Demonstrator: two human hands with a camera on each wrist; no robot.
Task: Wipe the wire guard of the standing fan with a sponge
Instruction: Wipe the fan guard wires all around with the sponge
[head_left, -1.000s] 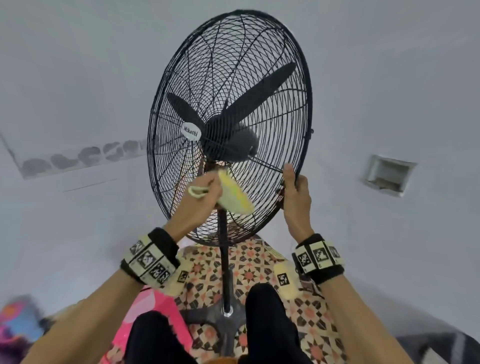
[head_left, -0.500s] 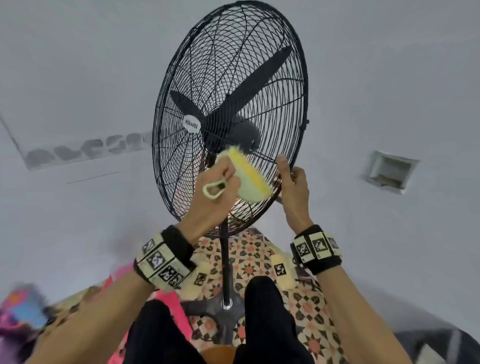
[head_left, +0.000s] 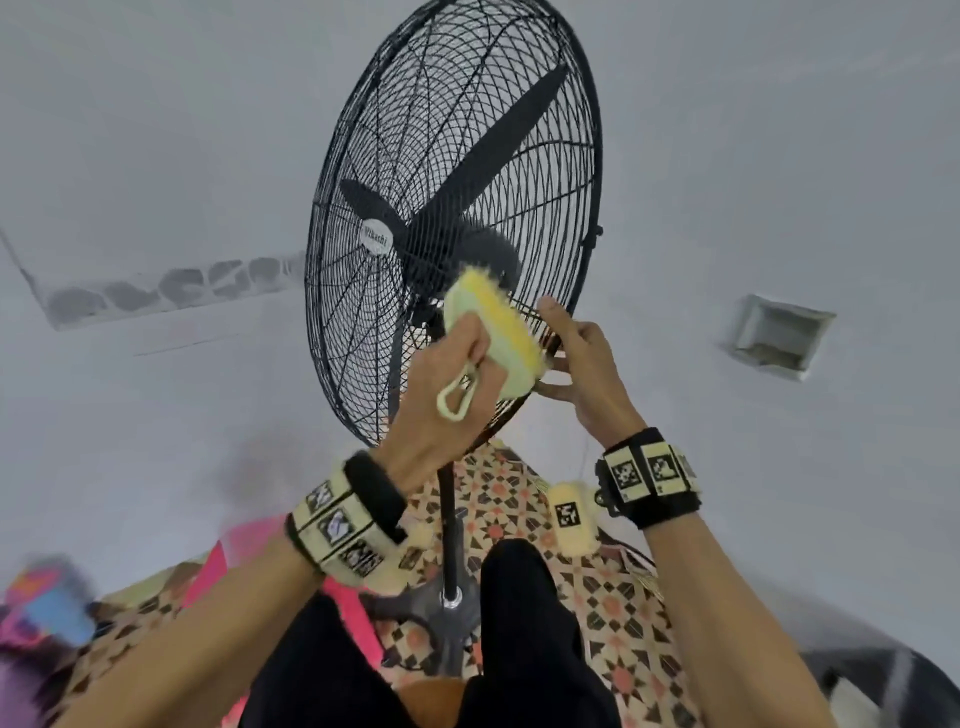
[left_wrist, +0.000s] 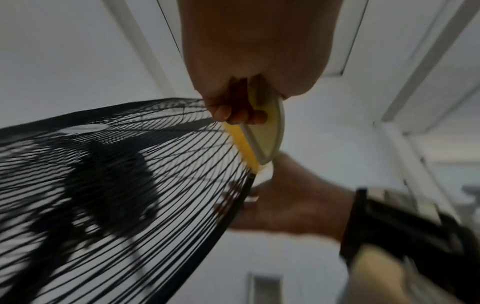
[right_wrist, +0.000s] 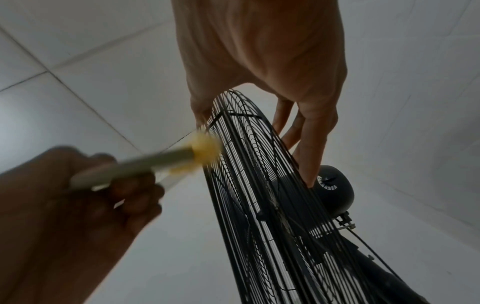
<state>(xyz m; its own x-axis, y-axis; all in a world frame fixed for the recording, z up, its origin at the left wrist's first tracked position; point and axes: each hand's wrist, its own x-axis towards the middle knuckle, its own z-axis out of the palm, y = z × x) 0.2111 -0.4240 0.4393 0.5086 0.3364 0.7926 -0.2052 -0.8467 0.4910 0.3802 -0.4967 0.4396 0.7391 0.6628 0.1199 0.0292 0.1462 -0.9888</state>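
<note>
A black standing fan fills the middle of the head view, its round wire guard tilted. My left hand grips a pale green sponge with a yellow scrubbing face and a hanging loop. The yellow face presses on the guard's lower right wires, as the left wrist view shows at the sponge and wire guard. My right hand holds the guard's lower right rim, thumb in front and fingers behind. In the right wrist view those fingers lie on the back wires of the wire guard beside the blurred sponge.
The fan's pole runs down to a round base on a patterned floor mat between my legs. Grey walls surround the fan, with a recessed box at the right. Pink and coloured items lie at the lower left.
My left hand has carried the sponge up and to the right across the lower guard, toward my right hand. The right hand has kept its hold on the rim.
</note>
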